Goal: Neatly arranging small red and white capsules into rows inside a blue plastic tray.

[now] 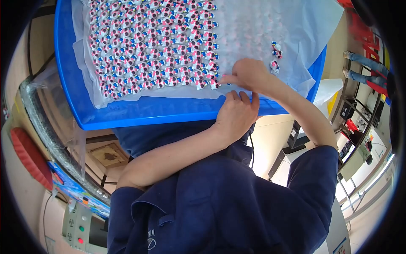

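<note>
Rows of small painted figurines (152, 47), white with pink, blue and dark patches, fill much of a blue plastic tray (142, 111) lined with thin white sheet (298, 35). My right hand (252, 74) reaches in beside the near right end of the rows, fingers pointing left. A bit of blue shows beneath its fingertips, but whether it holds a figurine is hidden. My left hand (238, 114) lies over the tray's front rim, fingers inside and thumb at the outer edge. A few loose figurines (275, 66) lie right of my right hand, and blurred shapes show through the sheet.
On the left are a plastic-wrapped edge (57, 136), a red cushioned seat (31, 158) and a control panel (77, 225) with buttons. Metal shelving (358, 114) holding goods stands at the right. Another person's legs (364, 66) show at the far right.
</note>
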### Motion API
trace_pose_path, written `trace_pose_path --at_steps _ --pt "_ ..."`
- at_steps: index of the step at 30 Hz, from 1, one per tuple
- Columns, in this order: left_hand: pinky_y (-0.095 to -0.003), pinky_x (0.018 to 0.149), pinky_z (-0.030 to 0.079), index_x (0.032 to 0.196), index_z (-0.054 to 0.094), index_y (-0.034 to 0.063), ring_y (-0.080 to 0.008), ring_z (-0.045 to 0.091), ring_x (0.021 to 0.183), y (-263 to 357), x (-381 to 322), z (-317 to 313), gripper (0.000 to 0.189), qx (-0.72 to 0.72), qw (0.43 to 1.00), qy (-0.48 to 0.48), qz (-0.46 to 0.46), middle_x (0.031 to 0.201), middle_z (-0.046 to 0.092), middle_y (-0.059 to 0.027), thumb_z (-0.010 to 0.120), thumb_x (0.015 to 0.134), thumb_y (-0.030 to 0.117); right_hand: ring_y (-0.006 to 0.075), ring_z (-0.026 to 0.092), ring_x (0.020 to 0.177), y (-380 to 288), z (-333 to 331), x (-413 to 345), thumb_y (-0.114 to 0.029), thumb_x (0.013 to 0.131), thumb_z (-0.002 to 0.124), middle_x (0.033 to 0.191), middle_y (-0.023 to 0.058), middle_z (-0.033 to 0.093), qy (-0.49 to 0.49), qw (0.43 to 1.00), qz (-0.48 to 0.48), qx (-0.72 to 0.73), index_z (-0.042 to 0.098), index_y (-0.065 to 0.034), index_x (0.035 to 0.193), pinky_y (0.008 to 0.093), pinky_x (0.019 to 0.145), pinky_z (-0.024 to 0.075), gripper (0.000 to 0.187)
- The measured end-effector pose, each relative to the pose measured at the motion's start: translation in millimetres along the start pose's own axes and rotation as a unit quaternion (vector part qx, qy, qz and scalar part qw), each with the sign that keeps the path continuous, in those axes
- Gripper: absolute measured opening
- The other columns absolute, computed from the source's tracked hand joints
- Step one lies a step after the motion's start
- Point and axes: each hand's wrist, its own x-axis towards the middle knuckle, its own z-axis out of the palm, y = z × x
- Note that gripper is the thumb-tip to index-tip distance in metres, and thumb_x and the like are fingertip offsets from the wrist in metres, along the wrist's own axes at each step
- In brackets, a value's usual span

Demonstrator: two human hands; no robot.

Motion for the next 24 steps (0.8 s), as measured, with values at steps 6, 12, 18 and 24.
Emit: trace_pose_path --at_steps 6,12,18,24 --pt "-0.033 0.067 0.045 0.115 0.057 0.0023 -0.0225 0.059 0.074 -0.2 0.3 -4.3 0.053 -0.014 1.0 -0.022 0.002 0.08 0.061 -0.0085 0.063 0.081 0.043 0.0306 0.064 0.069 77.5 -10.0 -25.0 -0.025 0.078 0.064 0.07 0.0113 0.066 0.191 0.978 0.066 0.05 0.068 -0.0053 0.076 0.0416 0.063 0.0495 0.02" --pt "-0.0317 0.066 0.044 0.116 0.057 0.0041 -0.0207 0.059 0.074 -3.0 0.0 -1.4 0.052 0.007 0.999 -0.029 0.017 0.08 0.06 -0.0071 0.065 0.08 0.041 0.0307 0.064 0.075 98.6 12.7 -41.4 -0.018 0.077 0.064 0.079 0.0106 0.067 0.218 0.968 0.121 0.006 0.065 -0.0074 0.09 0.0421 0.065 0.0484 0.017" --pt "-0.0311 0.067 0.044 0.113 0.057 0.0034 -0.0205 0.059 0.073 -2.0 0.9 2.7 0.051 0.018 1.0 -0.014 0.018 0.079 0.06 -0.0069 0.068 0.077 0.038 0.033 0.063 0.076 95.9 38.9 -33.3 -0.021 0.079 0.064 0.083 0.0125 0.066 0.298 0.953 0.058 0.004 0.061 -0.0066 0.098 0.0424 0.065 0.0477 0.024" --pt "-0.0311 0.064 0.045 0.11 0.057 0.0026 -0.0208 0.06 0.069 -2.1 1.7 0.3 0.049 0.03 0.999 -0.021 0.027 0.076 0.059 -0.0068 0.069 0.077 0.037 0.0356 0.062 0.069 31.5 16.3 -4.2 -0.027 0.078 0.065 0.073 0.0174 0.064 0.253 0.962 0.008 0.101 0.064 -0.0007 0.082 0.0417 0.064 0.049 0.026"
